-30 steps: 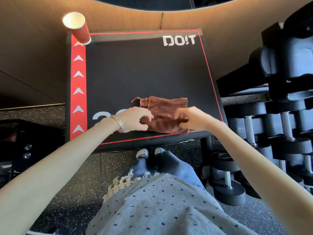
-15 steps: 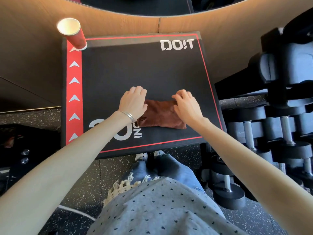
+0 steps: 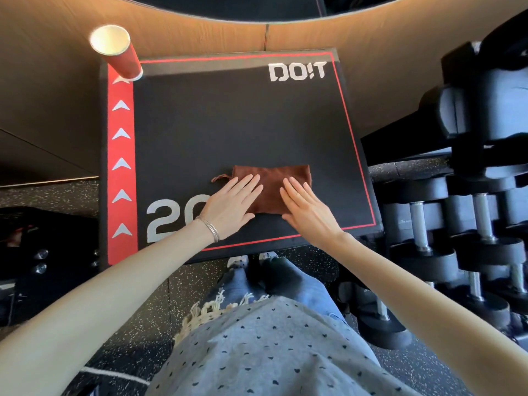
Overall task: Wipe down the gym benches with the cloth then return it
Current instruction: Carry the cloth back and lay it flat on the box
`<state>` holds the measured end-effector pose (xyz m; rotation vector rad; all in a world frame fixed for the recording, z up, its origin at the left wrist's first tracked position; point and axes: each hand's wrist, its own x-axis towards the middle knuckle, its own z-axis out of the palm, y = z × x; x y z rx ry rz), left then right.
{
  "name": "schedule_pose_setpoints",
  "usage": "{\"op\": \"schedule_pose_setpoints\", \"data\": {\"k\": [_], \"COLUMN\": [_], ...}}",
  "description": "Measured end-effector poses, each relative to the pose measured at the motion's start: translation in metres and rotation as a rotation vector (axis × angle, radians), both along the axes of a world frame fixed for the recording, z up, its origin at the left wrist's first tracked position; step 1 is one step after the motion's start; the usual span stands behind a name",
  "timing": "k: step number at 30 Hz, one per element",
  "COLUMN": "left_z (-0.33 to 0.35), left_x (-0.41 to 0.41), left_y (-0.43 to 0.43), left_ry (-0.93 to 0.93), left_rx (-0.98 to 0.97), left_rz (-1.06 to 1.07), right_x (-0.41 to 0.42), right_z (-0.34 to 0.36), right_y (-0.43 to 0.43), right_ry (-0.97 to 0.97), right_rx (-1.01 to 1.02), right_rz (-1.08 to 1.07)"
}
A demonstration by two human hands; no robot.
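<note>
Brown soft cloth (image 3: 273,187), folded into a small rectangle, lay flat on the black padded gym box with the red stripe (image 3: 228,124), near its front edge. We had both hands on it, flat and open, gripping nothing. Our left hand (image 3: 231,205) covered the cloth's left corner and our right hand (image 3: 307,207) covered its right side, with bare cloth showing between them. We think this was the putting-back step. To do it well, we should press gently, smooth the fold, and keep the cloth square on the box. A red paper cup (image 3: 117,52) stood at the far left corner, well apart from us. Black dumbbells (image 3: 428,224) sat on our right.
</note>
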<state>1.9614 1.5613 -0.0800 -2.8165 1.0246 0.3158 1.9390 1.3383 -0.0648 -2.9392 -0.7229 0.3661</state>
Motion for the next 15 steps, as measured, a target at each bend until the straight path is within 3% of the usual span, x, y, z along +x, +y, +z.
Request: {"op": "schedule_pose_setpoints", "data": {"k": [3, 15], "left_z": [-0.005, -0.01], "left_x": [0.0, 0.065], "left_y": [-0.001, -0.03], "left_ry": [0.01, -0.002], "left_rx": [-0.004, -0.031], "left_rz": [0.02, 0.136], "right_x": [0.002, 0.084], "right_z": [-0.009, -0.015], "right_y": [0.0, -0.015], "right_ry": [0.062, -0.024], "right_rx": [-0.016, -0.054], "right_rz": [-0.018, -0.056]}}
